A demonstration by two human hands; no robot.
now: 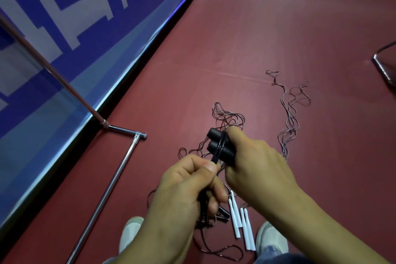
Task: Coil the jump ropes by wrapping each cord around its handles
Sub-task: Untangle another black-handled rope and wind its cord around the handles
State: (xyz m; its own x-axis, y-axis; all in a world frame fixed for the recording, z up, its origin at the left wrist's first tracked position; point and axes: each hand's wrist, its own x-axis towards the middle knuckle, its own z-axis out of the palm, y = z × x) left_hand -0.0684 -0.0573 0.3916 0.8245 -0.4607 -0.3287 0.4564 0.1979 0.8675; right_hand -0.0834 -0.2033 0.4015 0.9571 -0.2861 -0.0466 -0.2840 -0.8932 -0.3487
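My right hand (255, 165) grips two black jump-rope handles (218, 142) side by side, their ends pointing up-left. A dark cord (220, 148) loops across both handles. My left hand (192, 180) pinches that cord just below the handles, between thumb and fingers, and more cord hangs down under it. Several white handles (241, 223) lie on the red floor between my shoes. A tangle of thin dark cords (227, 115) lies behind the hands, and another loose run of cord (291, 113) stretches off to the right.
A chrome rack base (111, 180) runs along the floor at left, with a slanted pole (53, 70) rising from it. A blue and white banner wall (75, 17) borders the floor. A metal frame corner (383, 66) sits at far right. My shoes (271, 238) are at the bottom.
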